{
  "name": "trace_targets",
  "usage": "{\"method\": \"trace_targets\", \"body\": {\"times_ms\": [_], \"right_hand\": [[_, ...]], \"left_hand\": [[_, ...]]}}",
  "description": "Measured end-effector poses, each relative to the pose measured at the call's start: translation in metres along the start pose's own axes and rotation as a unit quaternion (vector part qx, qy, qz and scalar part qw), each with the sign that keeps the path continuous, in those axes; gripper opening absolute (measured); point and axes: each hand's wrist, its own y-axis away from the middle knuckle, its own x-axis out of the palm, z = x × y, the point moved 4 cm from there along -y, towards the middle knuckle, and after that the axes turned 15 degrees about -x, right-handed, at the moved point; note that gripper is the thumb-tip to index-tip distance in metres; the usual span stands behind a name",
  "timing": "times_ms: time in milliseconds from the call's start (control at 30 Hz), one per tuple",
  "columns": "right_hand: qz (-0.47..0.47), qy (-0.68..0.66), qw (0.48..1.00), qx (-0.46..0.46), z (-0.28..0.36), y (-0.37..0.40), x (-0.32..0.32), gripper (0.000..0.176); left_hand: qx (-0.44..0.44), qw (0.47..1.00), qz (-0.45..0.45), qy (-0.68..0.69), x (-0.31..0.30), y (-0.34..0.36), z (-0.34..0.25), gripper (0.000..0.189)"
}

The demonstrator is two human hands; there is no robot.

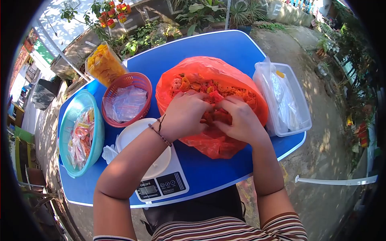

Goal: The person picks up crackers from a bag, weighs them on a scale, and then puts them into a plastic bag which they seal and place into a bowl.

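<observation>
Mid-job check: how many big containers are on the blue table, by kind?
Baskets: 2 (red basket, teal basket)
Bags: 2 (red bag, yellow bag)
Tubs: 1 (clear tub)
Total: 5

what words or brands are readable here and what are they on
"coconi" (roughly): front panel of the white kitchen scale, above its display.
The scale's button labels: too small to read.
Print on the packets in the teal basket: blurred, unreadable.
</observation>
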Motion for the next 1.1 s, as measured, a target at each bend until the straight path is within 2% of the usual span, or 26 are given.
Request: {"method": "trace_targets", "body": {"times_ms": [100, 200, 300, 400, 500, 600, 667, 733, 800, 900, 1000, 1100], "right_hand": [[0.024, 0.021, 0.999, -0.026, -0.002, 0.001, 0.008, 0.026], [0.063, 0.025, 0.996, 0.061, -0.012, 0.008, 0.001, 0.024], [0.052, 0.105, 0.977, 0.175, -0.023, 0.015, -0.016, 0.021], [-0.053, 0.165, 0.967, 0.185, -0.035, 0.019, -0.018, 0.019], [-0.065, 0.159, 0.982, 0.073, -0.022, 0.010, -0.014, 0.024], [0.016, 0.084, 0.996, -0.003, -0.014, 0.008, -0.001, 0.026], [0.054, 0.134, 0.989, 0.035, -0.019, 0.011, 0.007, 0.032], [0.071, 0.170, 0.978, 0.097, -0.018, 0.010, 0.004, 0.038], [0.068, 0.193, 0.971, 0.120, -0.021, 0.012, 0.002, 0.044], [0.063, 0.204, 0.967, 0.136, -0.023, 0.014, 0.002, 0.049], [0.056, 0.216, 0.968, 0.112, -0.023, 0.012, 0.003, 0.047], [0.046, 0.233, 0.966, 0.101, -0.029, 0.014, 0.008, 0.043]], "left_hand": [[-0.027, 0.997, 0.076, -0.019, -0.001, -0.016, 0.010, 0.029], [-0.056, 0.996, 0.063, -0.036, -0.005, -0.020, 0.014, 0.025], [-0.079, 0.996, 0.016, -0.030, -0.005, -0.016, 0.014, 0.024], [-0.051, 0.986, -0.143, -0.072, 0.001, -0.011, 0.009, 0.023], [0.020, 1.000, -0.009, 0.022, 0.009, -0.002, -0.007, 0.026], [0.008, 0.998, -0.018, -0.066, 0.018, 0.000, -0.005, 0.025], [-0.010, 0.994, -0.043, -0.100, 0.017, -0.002, 0.003, 0.034], [-0.036, 0.989, -0.060, -0.129, 0.012, -0.003, 0.008, 0.045], [-0.072, 0.983, -0.071, -0.153, 0.003, -0.002, 0.010, 0.058], [-0.132, 0.980, -0.023, -0.149, -0.001, -0.003, 0.014, 0.074], [-0.128, 0.981, -0.026, -0.144, -0.002, -0.004, 0.015, 0.075], [-0.146, 0.985, 0.013, -0.094, -0.001, -0.007, 0.015, 0.071]]}}
